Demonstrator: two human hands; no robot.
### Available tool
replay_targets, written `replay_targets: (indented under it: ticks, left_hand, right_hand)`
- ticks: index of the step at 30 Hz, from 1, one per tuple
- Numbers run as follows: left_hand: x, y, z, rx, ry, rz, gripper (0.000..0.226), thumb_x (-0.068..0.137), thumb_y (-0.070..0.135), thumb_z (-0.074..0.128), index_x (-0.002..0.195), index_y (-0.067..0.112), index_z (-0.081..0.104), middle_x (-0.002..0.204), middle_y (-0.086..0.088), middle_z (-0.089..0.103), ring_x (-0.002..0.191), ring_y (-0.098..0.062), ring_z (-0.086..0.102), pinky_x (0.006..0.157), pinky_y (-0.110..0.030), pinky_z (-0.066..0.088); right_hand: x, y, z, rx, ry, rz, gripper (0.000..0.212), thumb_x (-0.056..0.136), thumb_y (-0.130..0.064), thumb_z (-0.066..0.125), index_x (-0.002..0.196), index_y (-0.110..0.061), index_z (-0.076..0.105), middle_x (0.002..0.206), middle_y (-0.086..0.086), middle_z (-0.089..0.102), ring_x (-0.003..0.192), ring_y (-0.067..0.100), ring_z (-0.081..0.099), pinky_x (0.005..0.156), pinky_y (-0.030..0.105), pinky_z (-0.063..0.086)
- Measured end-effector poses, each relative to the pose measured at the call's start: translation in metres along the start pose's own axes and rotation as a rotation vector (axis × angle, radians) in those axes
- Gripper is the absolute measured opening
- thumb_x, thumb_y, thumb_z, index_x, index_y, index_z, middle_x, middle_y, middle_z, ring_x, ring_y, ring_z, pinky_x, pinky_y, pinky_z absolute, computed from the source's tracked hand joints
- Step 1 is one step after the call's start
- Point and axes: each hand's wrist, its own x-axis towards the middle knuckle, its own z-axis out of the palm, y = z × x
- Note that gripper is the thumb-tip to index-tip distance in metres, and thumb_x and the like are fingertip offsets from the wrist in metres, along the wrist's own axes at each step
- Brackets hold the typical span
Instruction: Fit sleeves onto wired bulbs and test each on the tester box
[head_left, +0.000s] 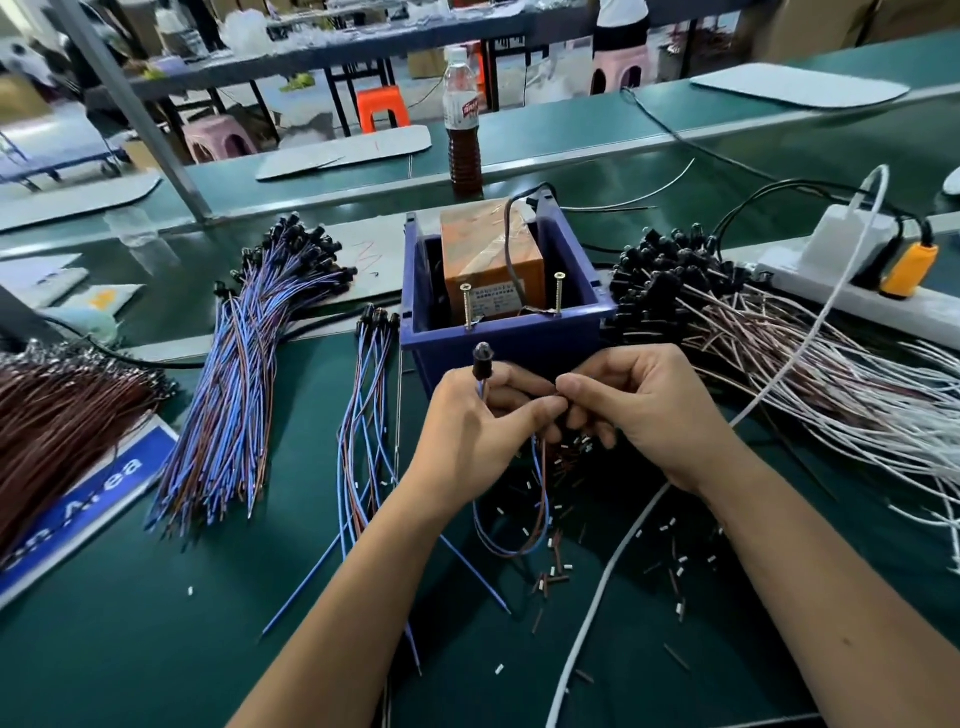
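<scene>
My left hand (475, 415) grips a wired bulb (479, 358), its black head sticking up above my fist and its blue and brown wires looping down to the mat. My right hand (639, 405) pinches the wire ends where they meet my left thumb tip; whether a sleeve sits between the fingertips is hidden. Both hands are just in front of the tester box (498, 275), an orange unit with two upright screws inside a blue bin (506, 340). Loose white and brown sleeves (558, 566) lie scattered on the green mat below my hands.
A bundle of blue and brown wired bulbs (244, 374) lies left, a smaller bunch (366, 415) beside the bin, dark brown wires (57, 431) far left. White-wired bulbs (779, 353) fan out right. A power strip (852, 280), white cable (623, 545) and bottle (464, 140) are nearby.
</scene>
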Motion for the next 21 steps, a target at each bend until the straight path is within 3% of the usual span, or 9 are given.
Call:
replay_targets:
  ticks: [4,9,14,21]
  left_hand:
    - [-0.001,-0.003,0.001,-0.033,0.012,-0.045,0.008,0.088,0.018,0.079,0.091,0.011,0.077,0.071,-0.009,0.076,0.066,-0.015,0.074,0.065,-0.018,0.053]
    - [-0.003,-0.003,0.006,-0.118,-0.057,-0.139,0.009,0.093,0.017,0.075,0.087,0.011,0.078,0.071,-0.006,0.074,0.060,-0.007,0.066,0.055,-0.008,0.044]
    - [-0.002,0.000,0.002,-0.174,-0.106,-0.191,0.012,0.091,0.018,0.075,0.083,0.010,0.077,0.067,-0.007,0.069,0.046,-0.005,0.051,0.046,-0.012,0.035]
    - [0.001,0.004,-0.004,-0.277,-0.186,-0.255,0.009,0.085,0.022,0.075,0.079,0.016,0.076,0.064,-0.008,0.065,0.045,-0.008,0.039,0.042,-0.014,0.026]
  right_hand:
    - [0.000,0.002,-0.002,-0.050,0.044,0.003,0.026,0.084,-0.039,0.079,0.079,-0.014,0.077,0.065,0.012,0.072,0.044,0.015,0.053,0.045,0.020,0.043]
    - [0.000,0.002,0.001,-0.079,0.005,-0.010,0.018,0.094,-0.024,0.075,0.079,-0.014,0.075,0.063,0.010,0.070,0.044,0.014,0.052,0.044,0.020,0.043]
    - [-0.002,0.000,0.001,-0.115,-0.020,-0.006,0.028,0.091,-0.034,0.073,0.082,-0.007,0.073,0.059,0.007,0.067,0.043,0.013,0.052,0.044,0.020,0.043]
    - [-0.002,0.000,0.002,-0.053,-0.040,-0.035,0.030,0.089,-0.042,0.074,0.076,-0.016,0.072,0.057,0.006,0.065,0.043,0.013,0.051,0.044,0.019,0.042]
